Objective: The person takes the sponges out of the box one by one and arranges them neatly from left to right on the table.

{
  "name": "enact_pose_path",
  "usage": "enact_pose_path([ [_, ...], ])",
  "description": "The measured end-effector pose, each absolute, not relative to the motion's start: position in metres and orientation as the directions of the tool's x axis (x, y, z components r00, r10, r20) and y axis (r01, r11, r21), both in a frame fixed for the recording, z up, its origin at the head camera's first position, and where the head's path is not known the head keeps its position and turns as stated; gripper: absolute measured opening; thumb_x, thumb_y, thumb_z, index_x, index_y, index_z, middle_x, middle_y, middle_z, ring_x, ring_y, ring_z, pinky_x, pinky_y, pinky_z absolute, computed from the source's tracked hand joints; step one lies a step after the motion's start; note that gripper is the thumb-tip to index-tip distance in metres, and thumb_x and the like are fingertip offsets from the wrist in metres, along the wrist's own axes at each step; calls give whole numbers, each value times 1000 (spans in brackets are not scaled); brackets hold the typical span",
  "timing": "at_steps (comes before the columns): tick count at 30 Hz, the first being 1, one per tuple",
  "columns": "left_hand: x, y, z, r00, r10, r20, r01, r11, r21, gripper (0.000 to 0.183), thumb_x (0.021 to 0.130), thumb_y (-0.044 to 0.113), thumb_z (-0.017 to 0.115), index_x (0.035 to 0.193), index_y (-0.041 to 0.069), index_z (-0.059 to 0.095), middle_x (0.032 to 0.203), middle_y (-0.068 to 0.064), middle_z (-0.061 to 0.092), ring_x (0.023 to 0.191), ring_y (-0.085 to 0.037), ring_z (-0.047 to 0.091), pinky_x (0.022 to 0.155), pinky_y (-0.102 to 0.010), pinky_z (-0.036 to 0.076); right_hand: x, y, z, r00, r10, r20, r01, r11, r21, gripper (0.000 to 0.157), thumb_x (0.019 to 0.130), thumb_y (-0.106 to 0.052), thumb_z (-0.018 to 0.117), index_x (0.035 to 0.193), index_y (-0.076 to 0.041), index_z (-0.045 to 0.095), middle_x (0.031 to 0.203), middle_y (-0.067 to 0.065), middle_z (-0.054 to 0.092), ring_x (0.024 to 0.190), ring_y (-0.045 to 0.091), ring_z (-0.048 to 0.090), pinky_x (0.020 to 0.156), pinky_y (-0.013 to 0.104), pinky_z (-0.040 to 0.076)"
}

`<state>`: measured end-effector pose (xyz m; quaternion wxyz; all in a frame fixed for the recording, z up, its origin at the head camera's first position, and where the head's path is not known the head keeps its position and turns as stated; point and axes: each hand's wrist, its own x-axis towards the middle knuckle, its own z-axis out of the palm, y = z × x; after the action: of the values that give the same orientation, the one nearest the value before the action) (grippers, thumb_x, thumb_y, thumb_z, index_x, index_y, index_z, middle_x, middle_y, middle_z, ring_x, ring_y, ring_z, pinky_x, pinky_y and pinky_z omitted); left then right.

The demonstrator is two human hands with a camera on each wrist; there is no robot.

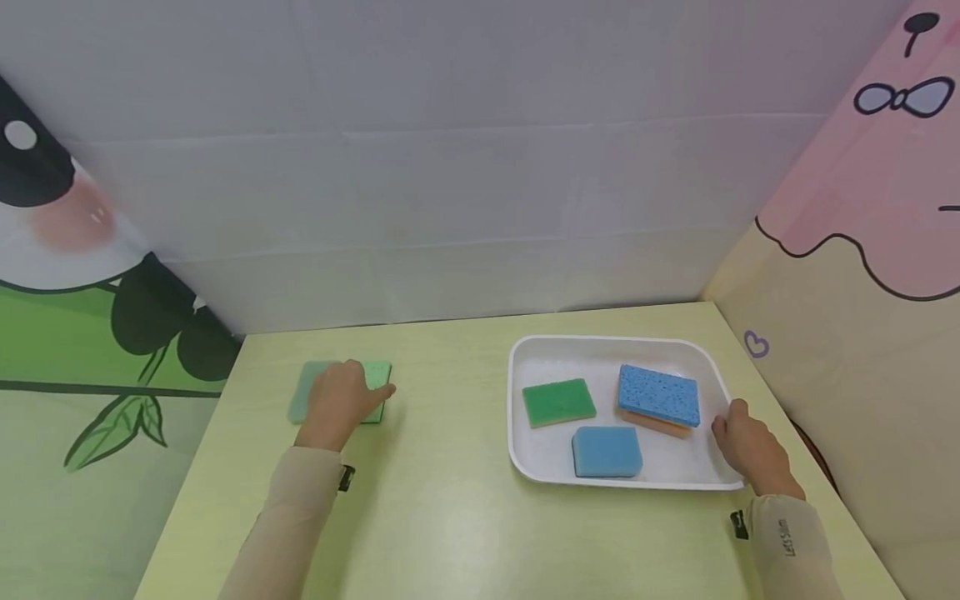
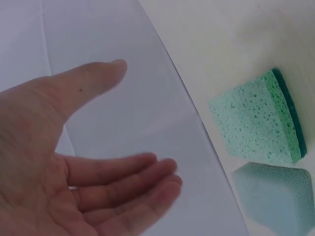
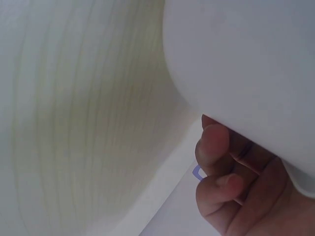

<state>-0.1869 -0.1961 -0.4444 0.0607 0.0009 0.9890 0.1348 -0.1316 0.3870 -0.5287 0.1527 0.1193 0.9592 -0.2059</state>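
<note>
My left hand (image 1: 337, 400) hovers over two sponges on the table's left side, thumb spread wide and nothing between thumb and fingers. One is a light green sponge (image 2: 256, 120) with a dark green scouring layer; beside it lies a pale teal sponge (image 2: 275, 196). The left wrist view shows the hand apart from both. At the right end of a white tray (image 1: 525, 467), my right hand (image 1: 752, 450) grips the rim, its fingers curled at the edge in the right wrist view (image 3: 236, 182). In the tray lie a green sponge (image 1: 558, 402), a light blue sponge (image 1: 607, 452) and a speckled blue sponge (image 1: 658, 395) with an orange-brown underside.
The pale yellow table (image 1: 450, 533) ends at a white cloth wall (image 1: 465, 183) behind. Printed cloth panels stand at the left (image 1: 90, 333) and right (image 1: 862, 333), the right one close to my right hand.
</note>
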Motion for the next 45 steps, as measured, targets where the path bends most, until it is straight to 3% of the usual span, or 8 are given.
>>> enact_pose_path([
  [3, -189, -196, -445, -990, 86, -112, 52, 959, 278, 47, 87, 40, 75, 81, -2, 55, 70, -9, 49, 60, -21, 46, 54, -36, 43, -131, 387, -529, -928, 163, -335, 286, 888, -360, 39, 106, -22, 36, 120, 13, 27, 89, 31, 53, 69, 33, 52, 55, 42, 43],
  [7, -193, -195, -445, -974, 216, -75, 187, 942, 280, 52, 87, 35, 77, 108, -9, 60, 97, -19, 63, 85, -33, 61, 76, -47, 52, -132, 388, -530, -933, 161, -323, 279, 889, -363, 38, 105, -21, 36, 120, 13, 27, 87, 30, 53, 68, 33, 52, 54, 41, 43],
  [16, -198, -183, -438, -930, 363, -55, 328, 889, 321, 59, 85, 34, 79, 124, -5, 60, 121, -20, 63, 106, -35, 61, 90, -47, 49, -131, 388, -531, -937, 155, -313, 271, 889, -370, 38, 105, -21, 36, 120, 13, 28, 86, 29, 53, 67, 33, 51, 54, 41, 43],
  [23, -202, -151, -425, -894, 436, -107, 385, 867, 316, 66, 85, 38, 79, 130, -5, 57, 126, -19, 61, 115, -35, 58, 95, -47, 47, -131, 389, -534, -940, 152, -307, 266, 888, -376, 35, 105, -21, 35, 118, 11, 28, 85, 28, 54, 67, 32, 51, 53, 41, 43],
  [34, -211, -98, -429, -862, 494, -108, 453, 850, 270, 67, 83, 42, 79, 128, -3, 58, 123, -16, 63, 108, -30, 62, 90, -42, 51, -132, 387, -530, -942, 156, -298, 266, 888, -375, 35, 105, -21, 35, 118, 11, 29, 86, 28, 54, 68, 32, 51, 54, 42, 43],
  [41, -211, -64, -432, -825, 561, -65, 539, 817, 207, 51, 81, 41, 82, 104, 0, 62, 89, -6, 60, 81, -22, 58, 74, -36, 51, -130, 389, -531, -946, 146, -289, 254, 889, -381, 33, 105, -22, 35, 115, 9, 29, 85, 28, 53, 67, 32, 51, 54, 43, 43],
  [45, -210, -42, -434, -793, 608, -41, 590, 783, 199, 49, 80, 40, 83, 101, 0, 63, 85, -4, 57, 76, -20, 55, 69, -35, 50, -128, 389, -533, -942, 148, -300, 262, 883, -389, 34, 105, -23, 35, 116, 9, 29, 86, 28, 53, 68, 33, 52, 54, 42, 43],
])
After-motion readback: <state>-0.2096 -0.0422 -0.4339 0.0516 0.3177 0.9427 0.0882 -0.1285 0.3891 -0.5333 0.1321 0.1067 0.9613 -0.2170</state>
